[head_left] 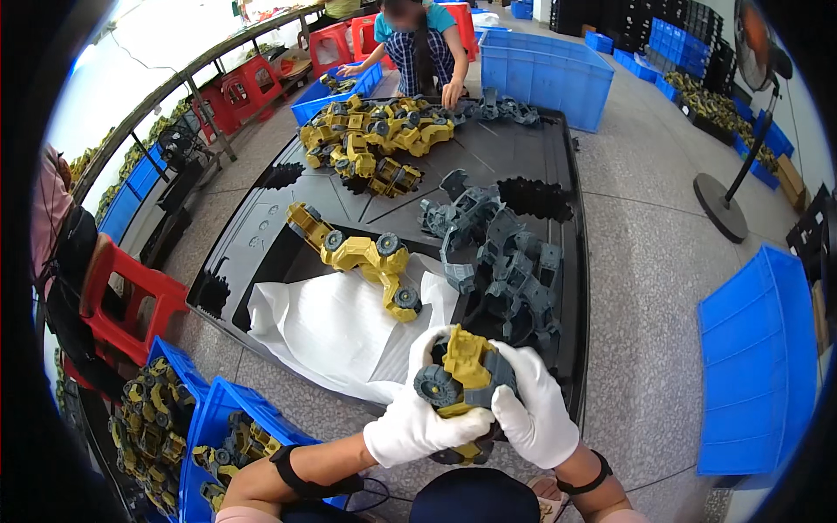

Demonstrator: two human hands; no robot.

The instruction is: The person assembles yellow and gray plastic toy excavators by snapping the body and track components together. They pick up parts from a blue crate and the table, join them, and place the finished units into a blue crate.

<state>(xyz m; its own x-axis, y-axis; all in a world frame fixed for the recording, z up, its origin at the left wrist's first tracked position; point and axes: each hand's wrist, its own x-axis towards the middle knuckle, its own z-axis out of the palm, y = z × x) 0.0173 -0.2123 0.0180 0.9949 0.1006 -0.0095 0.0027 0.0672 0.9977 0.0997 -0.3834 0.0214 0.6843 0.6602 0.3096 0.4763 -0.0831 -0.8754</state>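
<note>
Both of my hands wear white gloves and hold a toy vehicle with a yellow body, dark grey wheels and a grey part on its right side. My left hand wraps its left side beside a wheel. My right hand grips the right side, thumb over the grey part. Just beyond lies a white foam sheet in a recess of the black table. A few yellow toy vehicles lie at the sheet's far edge. Loose grey plastic parts are heaped to their right.
Across the table, a person reaches toward a pile of yellow toy vehicles. Blue crates of vehicles stand at my lower left. A large blue bin stands far right, another blue crate nearer right, and a floor fan beyond.
</note>
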